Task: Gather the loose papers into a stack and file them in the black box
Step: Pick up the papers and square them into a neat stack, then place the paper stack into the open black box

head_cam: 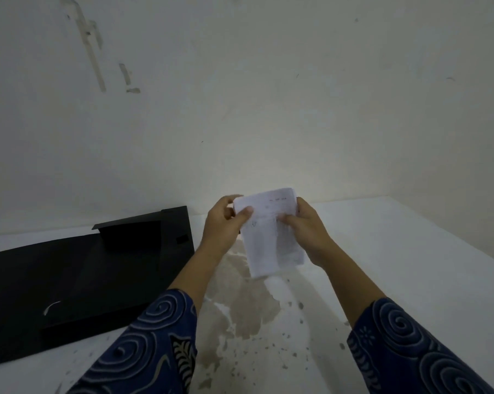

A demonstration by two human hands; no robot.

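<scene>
A stack of white papers with faint print is held upright above the white table, its lower edge hanging just over the surface. My left hand grips the stack's upper left edge, thumb across the front. My right hand holds the right side, thumb on the front sheet. The black box lies open and flat on the table to the left of my hands, its lid flap raised at the back near the wall.
The white table is stained and chipped in a brownish patch below the papers. A pale wall rises directly behind the table. My blue patterned sleeves fill the bottom of the view.
</scene>
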